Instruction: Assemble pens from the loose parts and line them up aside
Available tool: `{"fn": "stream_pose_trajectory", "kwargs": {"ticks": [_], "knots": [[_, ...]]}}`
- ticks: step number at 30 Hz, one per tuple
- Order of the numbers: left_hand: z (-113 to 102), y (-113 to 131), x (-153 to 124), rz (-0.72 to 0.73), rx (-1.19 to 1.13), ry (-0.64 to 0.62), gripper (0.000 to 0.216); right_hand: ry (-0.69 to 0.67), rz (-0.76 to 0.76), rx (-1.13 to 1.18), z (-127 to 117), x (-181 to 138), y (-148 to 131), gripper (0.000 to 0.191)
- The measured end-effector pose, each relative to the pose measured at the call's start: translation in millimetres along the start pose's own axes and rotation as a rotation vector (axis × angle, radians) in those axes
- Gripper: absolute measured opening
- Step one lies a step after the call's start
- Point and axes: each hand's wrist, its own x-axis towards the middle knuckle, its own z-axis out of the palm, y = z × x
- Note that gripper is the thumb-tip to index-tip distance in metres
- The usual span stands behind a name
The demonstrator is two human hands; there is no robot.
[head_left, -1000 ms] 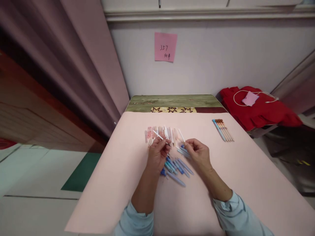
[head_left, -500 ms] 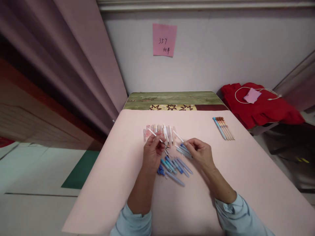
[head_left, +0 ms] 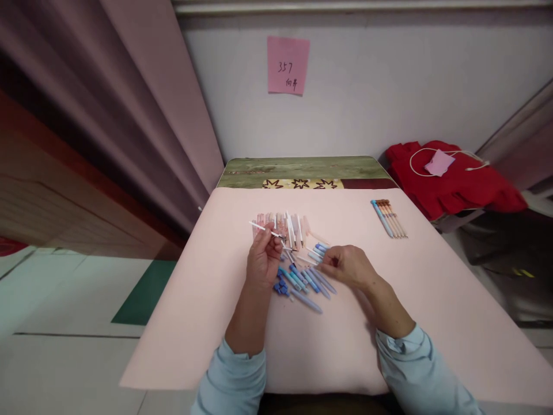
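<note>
While I watch from the head camera, the left hand (head_left: pixel 262 260) has thumb and fingers clamped together on a thin white refill (head_left: pixel 260 227). The refill pokes out up and to the left of the fist, tilted, with its far tip above the pink sheet (head_left: pixel 203 300) that covers the table. Just beyond that hand lies a row of clear pink parts (head_left: pixel 270 221) with more white sticks (head_left: pixel 292 229) among them. The right hand (head_left: pixel 349 267) rests low on the sheet, its fingers curled and drawn in, their tips touching the pale end of the blue barrels (head_left: pixel 305 283). I cannot tell whether it grips one or only rests on them. The barrels lie in a loose heap between the two hands, slanting toward me and to the right, and a few small dark blue bits (head_left: pixel 280 286) sit beside the left wrist. Well apart, near the right edge of the sheet, a neat bundle of pens (head_left: pixel 389 218) lies side by side. On the wall ahead hangs a pink note (head_left: pixel 287 64). A red cloth (head_left: pixel 458 187) with a white cable (head_left: pixel 417 158) lies to the right of the table, and a curtain (head_left: pixel 147 109) hangs on the left.
</note>
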Motion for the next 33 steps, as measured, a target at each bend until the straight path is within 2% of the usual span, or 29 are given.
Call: {"fn": "stream_pose_trajectory", "kwargs": {"ticks": [2, 6, 8, 10, 13, 20, 33], "knots": [[-0.5, -0.7, 0.7, -0.017, 0.002, -0.005, 0.019, 0.044, 0.013, 0.032, -1.2, 0.8, 3.9, 0.028], [-1.1, -0.1, 1.7, -0.034, 0.001, -0.020, 0.017, 0.223, 0.133, 0.062, -9.9, 0.5, 19.2, 0.026], [-0.6, 0.3, 1.5, -0.041, -0.008, -0.023, 0.016, 0.270, 0.181, 0.058, -14.8, -1.5, 27.3, 0.024], [0.4, 0.6, 1.0, -0.040, -0.017, -0.021, 0.015, 0.254, 0.210, 0.063, -18.7, -4.8, 33.7, 0.020], [2.3, 1.3, 0.1, -0.042, -0.030, -0.044, 0.015, 0.160, 0.233, 0.078, -23.0, -10.7, 39.9, 0.016], [3.9, 2.8, -0.9, -0.071, -0.034, -0.073, 0.014, 0.017, 0.227, 0.157, -26.6, -13.9, 48.6, 0.017], [2.9, 2.2, -1.0, -0.087, -0.026, -0.069, 0.010, 0.036, 0.145, 0.090, -9.2, -3.8, 35.2, 0.012]]}}
